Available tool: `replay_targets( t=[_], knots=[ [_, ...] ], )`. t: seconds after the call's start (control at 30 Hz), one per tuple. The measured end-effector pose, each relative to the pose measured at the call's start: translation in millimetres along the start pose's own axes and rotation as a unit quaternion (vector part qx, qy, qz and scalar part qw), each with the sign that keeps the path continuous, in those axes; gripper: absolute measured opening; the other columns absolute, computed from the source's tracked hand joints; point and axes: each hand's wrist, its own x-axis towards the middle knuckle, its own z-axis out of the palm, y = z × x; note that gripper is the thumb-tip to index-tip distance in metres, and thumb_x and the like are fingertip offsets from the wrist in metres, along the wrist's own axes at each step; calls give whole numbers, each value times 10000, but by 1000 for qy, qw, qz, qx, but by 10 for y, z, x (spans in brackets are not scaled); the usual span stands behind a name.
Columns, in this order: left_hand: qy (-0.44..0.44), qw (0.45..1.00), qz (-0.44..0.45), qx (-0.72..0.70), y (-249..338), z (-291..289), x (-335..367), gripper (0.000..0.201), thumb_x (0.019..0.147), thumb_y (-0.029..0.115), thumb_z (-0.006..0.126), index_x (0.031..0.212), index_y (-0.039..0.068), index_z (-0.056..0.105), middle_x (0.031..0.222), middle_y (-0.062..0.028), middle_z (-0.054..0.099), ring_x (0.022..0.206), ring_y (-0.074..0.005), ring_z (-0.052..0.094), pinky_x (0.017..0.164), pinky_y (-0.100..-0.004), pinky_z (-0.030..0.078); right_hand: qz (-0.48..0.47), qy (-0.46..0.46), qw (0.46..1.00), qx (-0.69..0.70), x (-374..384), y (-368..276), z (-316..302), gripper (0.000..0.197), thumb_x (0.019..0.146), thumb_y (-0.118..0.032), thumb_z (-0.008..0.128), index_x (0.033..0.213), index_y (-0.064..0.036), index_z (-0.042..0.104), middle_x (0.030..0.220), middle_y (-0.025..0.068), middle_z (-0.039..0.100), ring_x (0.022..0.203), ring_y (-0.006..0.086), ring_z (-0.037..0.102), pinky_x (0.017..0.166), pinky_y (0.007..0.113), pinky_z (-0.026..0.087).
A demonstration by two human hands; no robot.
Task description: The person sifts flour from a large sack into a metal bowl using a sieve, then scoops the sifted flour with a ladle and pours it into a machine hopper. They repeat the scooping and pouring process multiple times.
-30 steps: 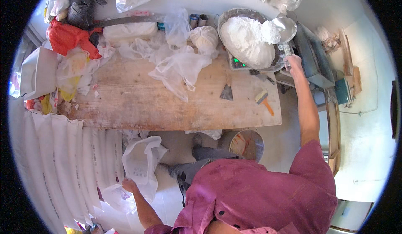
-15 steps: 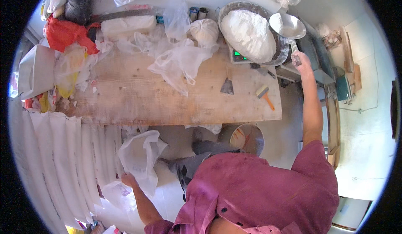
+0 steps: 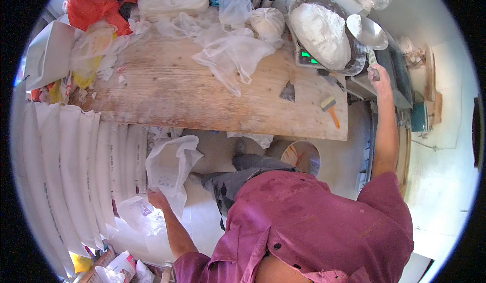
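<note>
My right hand (image 3: 380, 78) is closed round the handle of a metal scoop (image 3: 375, 37). White powder lies in the scoop, which is over the right rim of a wide bowl (image 3: 358, 66). A big mound of white powder (image 3: 324, 36) fills the bowl, and the bowl rests on a scale (image 3: 302, 56) with a green lit display. Low on the left, my left hand (image 3: 158, 200) grips the edge of a whitish plastic bag (image 3: 173, 166) that hangs with its mouth spread.
On the wooden table (image 3: 192, 108) lie a scraper (image 3: 287, 91), an orange-handled brush (image 3: 331, 112), crumpled clear bags (image 3: 235, 55) and a tied bag (image 3: 267, 24). White sacks (image 3: 66, 166) stand in a row at left. A bucket (image 3: 315, 159) sits below the table's front edge.
The whole view has shifted, so the table and bowl appear higher and further right. Both hands keep their holds, and the scoop stays at the bowl's right rim.
</note>
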Motion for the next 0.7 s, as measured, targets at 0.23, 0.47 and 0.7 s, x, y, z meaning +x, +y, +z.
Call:
replay_targets(
  t=[0.23, 0.47, 0.7],
  knots=[
    [-33, 999, -6, 0, 30, -84, -77, 427, 756, 230, 655, 1127, 19, 630, 1089, -188, 666, 960, -386, 640, 831, -497, 501, -6, 20, 1000, 14, -56, 86, 10, 115, 772, -84, 629, 844, -47, 546, 713, 70, 568, 510, 135, 505, 413, 249, 412],
    [-50, 999, -9, -16, -116, -44, 37, 395, 757, 206, 660, 1087, -12, 652, 1077, -212, 667, 953, -392, 646, 830, -476, 515, 11, -92, 985, 147, -478, 217, 153, 76, 807, -62, 594, 871, -45, 559, 702, 81, 552, 523, 136, 506, 424, 247, 419],
    [-43, 996, 65, 50, -326, 273, 253, 358, 784, 158, 643, 1114, 19, 660, 1057, -178, 678, 972, -379, 647, 850, -463, 521, 18, -56, 986, 157, -174, -127, 517, 98, 795, -18, 571, 748, -24, 485, 635, 75, 511, 478, 152, 484, 419, 264, 413]
  ],
)
